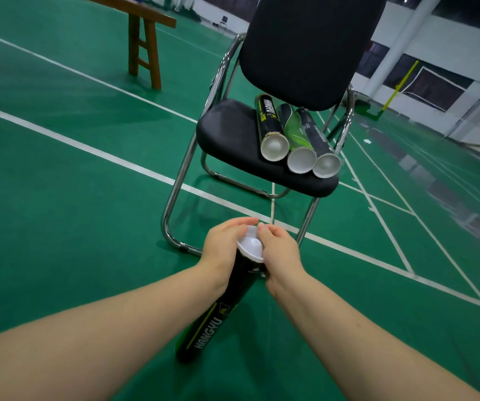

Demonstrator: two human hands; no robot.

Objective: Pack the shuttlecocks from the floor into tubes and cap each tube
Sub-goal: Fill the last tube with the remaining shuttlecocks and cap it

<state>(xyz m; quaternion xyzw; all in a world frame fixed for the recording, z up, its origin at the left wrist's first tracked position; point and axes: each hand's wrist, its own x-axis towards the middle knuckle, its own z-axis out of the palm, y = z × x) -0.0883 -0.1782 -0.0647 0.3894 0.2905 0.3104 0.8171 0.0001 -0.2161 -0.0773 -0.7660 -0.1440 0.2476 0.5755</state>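
Tube point(212, 316), black with pale lettering, slants through the lower middle of the view, its bottom end at 7 o'clock and its top end pointing toward 1 o'clock. A white cap point(250, 246) sits on that top end. The left hand point(224, 247) is curled round the tube's top from 9 o'clock, its fingers arching over the far edge of the cap. The right hand point(280, 253) closes in from 3 o'clock, its fingers bent and pinching the cap's rim.

At 12 o'clock from the hands stands a black chair point(227, 131) with a chrome frame. Three tubes point(294, 131) lie side by side, touching, on its seat, their white round ends toward the camera. A wooden bench point(143, 39) stands at 11 o'clock on the green floor point(59, 198), which is crossed by white lines.
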